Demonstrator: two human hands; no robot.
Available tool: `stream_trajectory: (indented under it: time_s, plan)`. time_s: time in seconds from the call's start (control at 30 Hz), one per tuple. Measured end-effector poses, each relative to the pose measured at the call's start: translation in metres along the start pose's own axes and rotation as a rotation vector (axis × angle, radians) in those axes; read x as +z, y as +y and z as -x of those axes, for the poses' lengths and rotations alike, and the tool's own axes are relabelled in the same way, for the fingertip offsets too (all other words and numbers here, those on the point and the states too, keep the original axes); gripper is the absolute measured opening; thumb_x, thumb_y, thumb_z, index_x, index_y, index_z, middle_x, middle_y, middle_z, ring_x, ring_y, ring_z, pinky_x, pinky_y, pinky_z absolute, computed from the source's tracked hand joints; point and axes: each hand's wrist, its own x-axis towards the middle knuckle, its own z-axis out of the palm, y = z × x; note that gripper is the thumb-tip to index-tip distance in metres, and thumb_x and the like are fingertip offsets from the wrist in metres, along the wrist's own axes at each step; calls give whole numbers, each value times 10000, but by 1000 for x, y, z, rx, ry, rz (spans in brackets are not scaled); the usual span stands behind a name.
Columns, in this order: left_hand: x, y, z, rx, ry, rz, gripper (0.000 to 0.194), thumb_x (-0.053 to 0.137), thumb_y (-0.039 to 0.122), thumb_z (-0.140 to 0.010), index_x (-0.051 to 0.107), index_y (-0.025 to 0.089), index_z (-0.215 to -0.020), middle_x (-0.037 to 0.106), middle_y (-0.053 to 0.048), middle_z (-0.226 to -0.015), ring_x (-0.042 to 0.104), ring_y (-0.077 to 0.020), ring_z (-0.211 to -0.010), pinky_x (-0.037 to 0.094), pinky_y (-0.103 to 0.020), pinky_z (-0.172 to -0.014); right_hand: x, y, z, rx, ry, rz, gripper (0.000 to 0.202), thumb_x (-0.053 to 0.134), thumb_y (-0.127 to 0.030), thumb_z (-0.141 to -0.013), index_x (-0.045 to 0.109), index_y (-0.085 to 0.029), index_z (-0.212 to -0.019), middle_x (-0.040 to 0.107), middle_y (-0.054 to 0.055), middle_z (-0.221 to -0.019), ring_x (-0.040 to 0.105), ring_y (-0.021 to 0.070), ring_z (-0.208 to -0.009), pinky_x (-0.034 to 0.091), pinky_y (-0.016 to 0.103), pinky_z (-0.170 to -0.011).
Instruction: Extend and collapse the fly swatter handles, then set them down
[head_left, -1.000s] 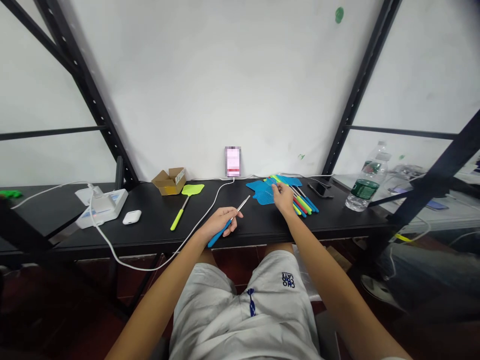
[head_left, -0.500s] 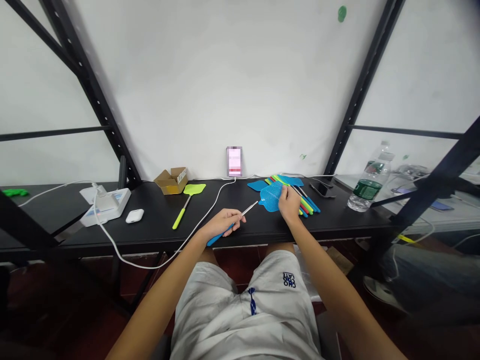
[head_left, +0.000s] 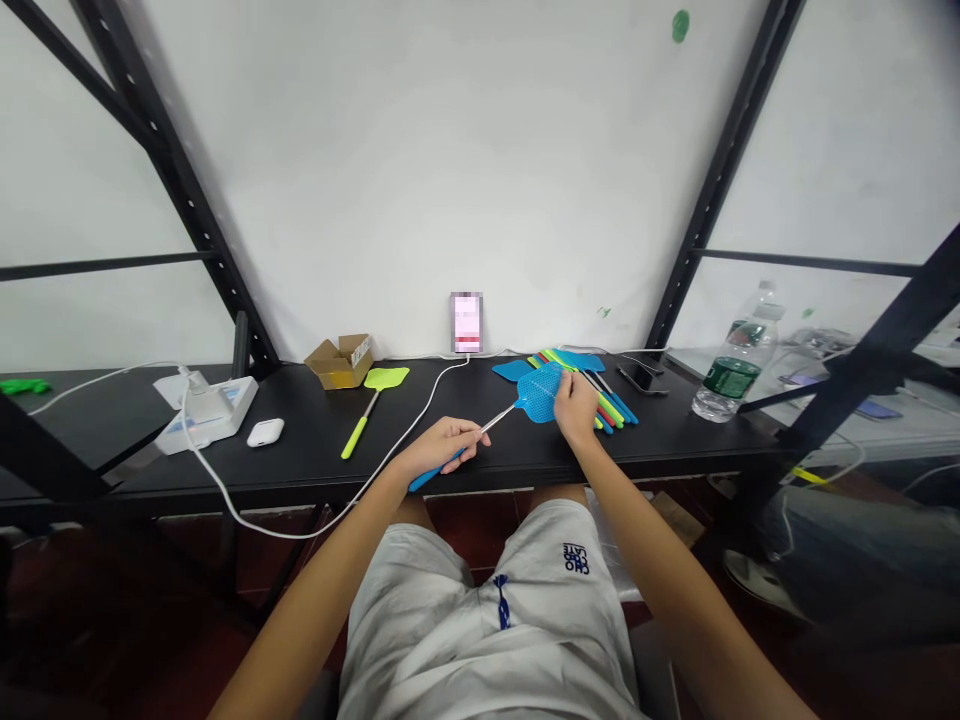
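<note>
My left hand [head_left: 448, 442] is closed around a fly swatter handle [head_left: 429, 480] with a blue grip and a thin metal rod. At its right end, the rod's tip meets the neck of a blue fly swatter head [head_left: 537, 393], a perforated paddle. My right hand [head_left: 574, 402] pinches that head by its far right edge. Behind and to the right of this hand lie several colored handles [head_left: 616, 400] in blue, green and red, with more blue swatter heads [head_left: 513, 371] around them. A lime-green fly swatter [head_left: 386, 378] rests on the table to the left.
On the black table [head_left: 300, 470] are an open cardboard box [head_left: 339, 362], a white earbud case [head_left: 265, 432] and a power strip [head_left: 217, 418] with a white cable. A phone [head_left: 466, 322] leans on the wall; another phone [head_left: 642, 377] lies right, near water bottles [head_left: 731, 372]. Black shelf posts flank both sides.
The gap between the rod's tip and the blue head has closed, and they now touch. Both hands keep nearly the same places; the view has shifted slightly.
</note>
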Motion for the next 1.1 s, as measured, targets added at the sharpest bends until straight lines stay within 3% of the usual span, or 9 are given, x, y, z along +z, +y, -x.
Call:
stream_trajectory:
  time_s: [0.2, 0.47, 0.93, 1.03, 1.1]
  plan:
    - [-2, 4, 3, -1, -61, -61, 336, 492, 412, -895, 630, 112, -958, 482, 48, -601, 367, -25, -341, 207, -181, -360, 2, 2, 0, 5, -101, -36, 376, 359, -427, -956, 577, -187, -767, 610, 65, -698, 532, 209, -679, 313, 293, -637]
    - [1, 2, 2, -2, -31, -59, 367, 505, 458, -886, 614, 111, -938, 473, 50, -593, 345, -22, -324, 211, -168, -337, 5, 1, 2, -108, -292, -74, 348, 308, -443, -976, 541, -189, -925, 608, 61, -731, 551, 225, -658, 321, 292, -601]
    - [2, 2, 4, -11, -8, -26, 387, 529, 484, -876, 599, 109, -938, 473, 51, -590, 335, -20, -313, 216, -168, -316, 3, 3, 3, -191, -389, -212, 391, 344, -449, -966, 488, -138, -1155, 652, 117, -913, 612, 259, -820, 425, 338, -731]
    - [3, 0, 2, -2, 14, -2, 361, 525, 466, -880, 590, 115, -937, 469, 55, -588, 344, -22, -320, 221, -166, -320, 6, -5, 7, -202, -309, -244, 418, 399, -447, -945, 478, -132, -1209, 627, 159, -1076, 587, 271, -988, 425, 380, -855]
    - [5, -2, 0, 6, 55, 34, 333, 517, 449, -884, 575, 124, -932, 460, 61, -584, 342, -23, -322, 219, -164, -323, 8, -15, 12, -166, -132, -233, 435, 449, -447, -921, 479, -130, -1218, 575, 184, -1179, 531, 278, -1101, 395, 406, -932]
